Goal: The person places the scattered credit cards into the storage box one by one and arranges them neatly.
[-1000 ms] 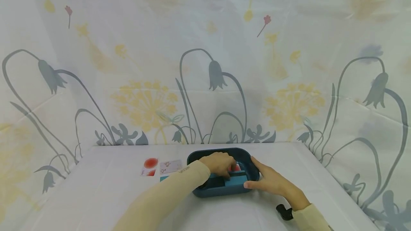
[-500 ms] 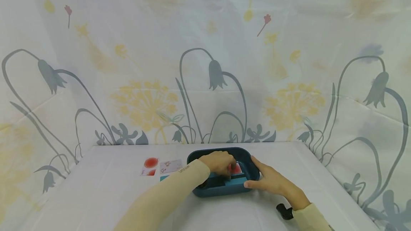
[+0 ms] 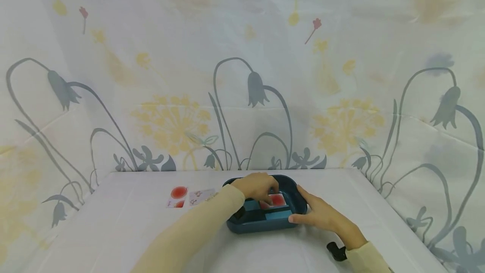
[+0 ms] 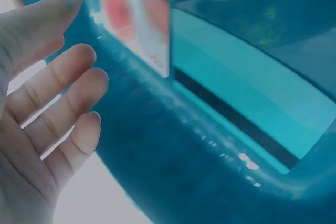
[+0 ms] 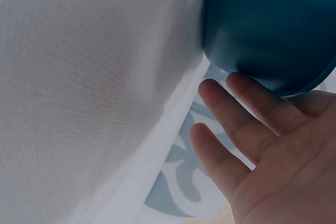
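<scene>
A dark teal tray (image 3: 261, 226) with a raised rim and inner dividers sits on the white table. My left hand (image 3: 254, 186) reaches over its middle, fingers bent down near a red-and-white card (image 3: 278, 200) lying inside. In the left wrist view, that hand (image 4: 52, 98) has loosely bent, separated fingers with nothing between them. A turquoise card (image 4: 236, 87) with a black stripe lies in another compartment. My right hand (image 3: 323, 214) holds the tray's right end, thumb at the near side and fingers at the far side. Several of its fingers spread below the tray in the right wrist view.
Left of the tray, a card with red circles (image 3: 178, 197) and a pale flowered card (image 3: 198, 196) lie flat on the table. My left sleeve (image 3: 197, 231) covers part of the table. A flower-printed curtain (image 3: 242, 96) hangs behind the table's far edge.
My left hand has risen slightly and moved back, so more of the red-and-white card in the tray shows. The left sleeve now covers a blue card edge on the table. The right hand stays put.
</scene>
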Motion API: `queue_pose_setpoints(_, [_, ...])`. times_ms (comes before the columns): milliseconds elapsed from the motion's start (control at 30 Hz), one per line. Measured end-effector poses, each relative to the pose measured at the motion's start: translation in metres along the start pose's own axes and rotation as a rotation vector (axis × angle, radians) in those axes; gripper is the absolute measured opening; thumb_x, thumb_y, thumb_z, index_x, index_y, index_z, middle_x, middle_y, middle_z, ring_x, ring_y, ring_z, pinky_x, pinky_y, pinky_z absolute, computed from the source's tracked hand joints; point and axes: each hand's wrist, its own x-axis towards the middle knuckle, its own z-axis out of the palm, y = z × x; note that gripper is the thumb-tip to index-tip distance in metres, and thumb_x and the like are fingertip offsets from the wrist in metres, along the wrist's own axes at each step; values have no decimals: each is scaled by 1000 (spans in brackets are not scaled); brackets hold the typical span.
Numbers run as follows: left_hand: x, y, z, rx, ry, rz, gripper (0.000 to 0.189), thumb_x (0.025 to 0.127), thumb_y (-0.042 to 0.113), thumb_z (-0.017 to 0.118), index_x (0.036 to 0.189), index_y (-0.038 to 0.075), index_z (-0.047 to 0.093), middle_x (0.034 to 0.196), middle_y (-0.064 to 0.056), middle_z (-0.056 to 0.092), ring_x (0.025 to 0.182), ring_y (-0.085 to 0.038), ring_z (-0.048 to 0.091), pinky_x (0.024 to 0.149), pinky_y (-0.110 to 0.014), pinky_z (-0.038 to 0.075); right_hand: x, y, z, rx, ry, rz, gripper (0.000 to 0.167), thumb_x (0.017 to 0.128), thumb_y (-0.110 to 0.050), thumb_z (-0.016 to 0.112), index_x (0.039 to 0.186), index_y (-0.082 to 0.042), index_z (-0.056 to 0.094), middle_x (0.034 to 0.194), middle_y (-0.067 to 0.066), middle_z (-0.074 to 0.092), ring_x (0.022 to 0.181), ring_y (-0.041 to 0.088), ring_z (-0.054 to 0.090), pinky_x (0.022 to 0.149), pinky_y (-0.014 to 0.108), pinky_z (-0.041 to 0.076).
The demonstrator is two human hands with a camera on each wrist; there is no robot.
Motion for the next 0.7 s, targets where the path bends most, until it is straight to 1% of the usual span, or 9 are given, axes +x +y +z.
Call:
queue_pose_setpoints(167, [-5,0,-13,12,5,8,37,80,32,77,112,17,68,85,10,61,75,-5,52,69,-21,45,0,0,0,-1,-1,9,102,80,-51,70,152,-2,17,152,21,27,136,41,31,103,61,28])
queue_pose_setpoints(300, [-14,-1,-20,-11,31,-3,37,81,31,77,113,17,67,82,11,58,76,-5,52,70,-22,45,0,1,-1,-6,8,8,102,80,-51,70,151,-2,18,151,21,29,135,41,32,102,61,29])
queue_pose_setpoints(400, [-24,-2,-26,-32,61,-8,38,81,31,77,116,17,67,82,11,58,77,-6,52,70,-23,45,1,1,-1,-4,12,9,101,80,-50,70,151,-2,18,151,21,29,135,41,33,102,61,29])
queue_pose_setpoints(500, [-36,-5,-28,-45,91,-11,39,82,31,76,118,17,66,81,11,57,77,-5,51,69,-22,45,1,1,-1,-5,13,11,100,80,-49,70,151,-2,18,151,21,29,135,41,33,102,61,29])
queue_pose_setpoints(600, [-48,-8,-28,-41,118,-6,39,84,31,74,118,16,66,80,11,56,76,-6,52,70,-23,45,1,1,0,-9,16,14,100,81,-49,70,151,-3,18,151,21,30,134,42,33,102,61,29])
queue_pose_setpoints(700, [-60,-13,-24,-43,146,-4,36,85,30,73,118,16,66,80,11,57,76,-6,52,72,-24,46,1,0,1,-3,20,18,100,80,-49,71,151,-1,19,151,21,29,135,41,32,103,61,28])
